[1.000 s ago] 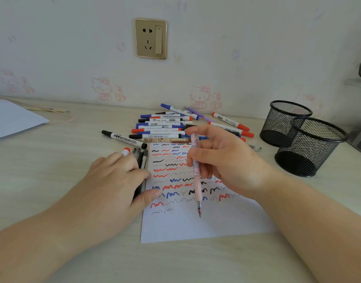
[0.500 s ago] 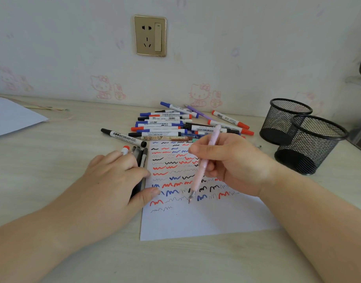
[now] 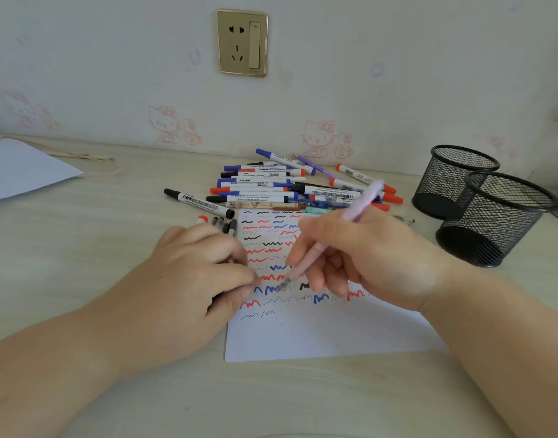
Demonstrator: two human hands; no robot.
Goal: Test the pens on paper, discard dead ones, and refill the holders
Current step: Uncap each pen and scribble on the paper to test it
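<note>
My right hand grips a pale pink pen, its tip touching the white test paper among red, blue and black squiggles. My left hand lies flat on the paper's left edge, covering the lower part of a few dark pens beside the sheet; its fingers are spread and hold nothing. A pile of markers with blue, red and black caps lies just behind the paper. Two black mesh holders stand at the right, and I see no pens inside them.
A lone black-capped marker lies left of the pile. Another white sheet and a thin stick sit at the far left. The wall with a socket closes the desk's back edge.
My right hand swung the pink pen from upright, tip near the paper's lower middle, to a slant, and carried the tip up and left onto the squiggle rows. My left hand stayed in place.
</note>
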